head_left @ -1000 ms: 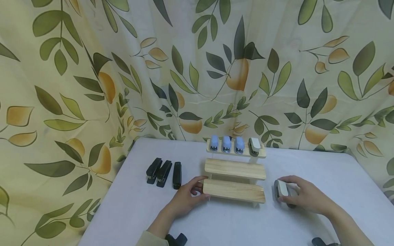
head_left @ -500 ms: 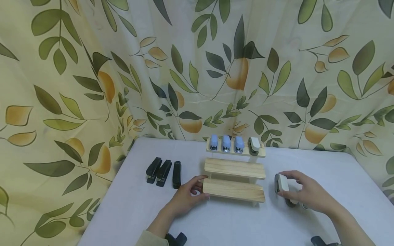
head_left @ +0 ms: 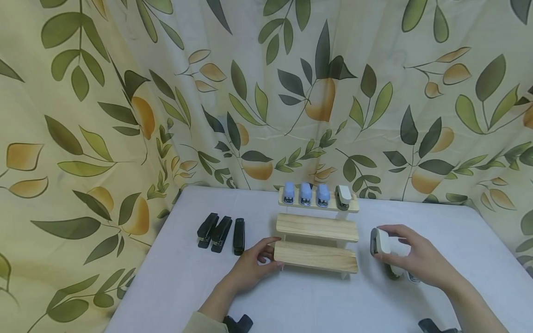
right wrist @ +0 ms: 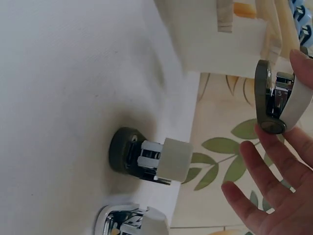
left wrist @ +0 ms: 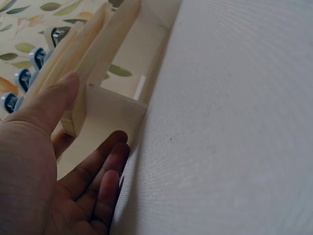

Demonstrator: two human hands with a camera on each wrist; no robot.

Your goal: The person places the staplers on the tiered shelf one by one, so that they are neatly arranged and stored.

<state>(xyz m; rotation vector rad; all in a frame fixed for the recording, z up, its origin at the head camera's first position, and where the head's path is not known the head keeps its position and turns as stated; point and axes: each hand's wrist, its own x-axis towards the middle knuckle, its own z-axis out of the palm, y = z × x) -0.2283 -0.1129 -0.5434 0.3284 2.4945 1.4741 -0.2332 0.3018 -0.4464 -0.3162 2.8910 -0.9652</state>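
Note:
My right hand [head_left: 422, 256] holds a small white-and-grey stapler [head_left: 380, 241] between thumb and fingers, to the right of a three-tier wooden display rack [head_left: 316, 257]. In the right wrist view this stapler [right wrist: 276, 100] is off the table, its grey base facing the table side. Below it stand another white-and-dark-grey stapler [right wrist: 175, 159] and a white stapler [right wrist: 154, 223], the latter cut by the frame edge. My left hand [head_left: 252, 266] grips the left end of the rack's lowest board, thumb on the front edge, as the left wrist view of the board [left wrist: 73, 117] shows.
On the top tier stand three blue mini staplers, one being the middle blue stapler [head_left: 306, 194], and a white stapler [head_left: 343, 196]. Three black staplers, including the upright-lying black stapler [head_left: 239, 237], lie left of the rack. A patterned curtain [head_left: 291, 92] hangs behind the white table [head_left: 316, 305].
My right hand has lifted the white-and-grey stapler up off the table, and the two staplers beneath show more. The left hand has stayed on the rack.

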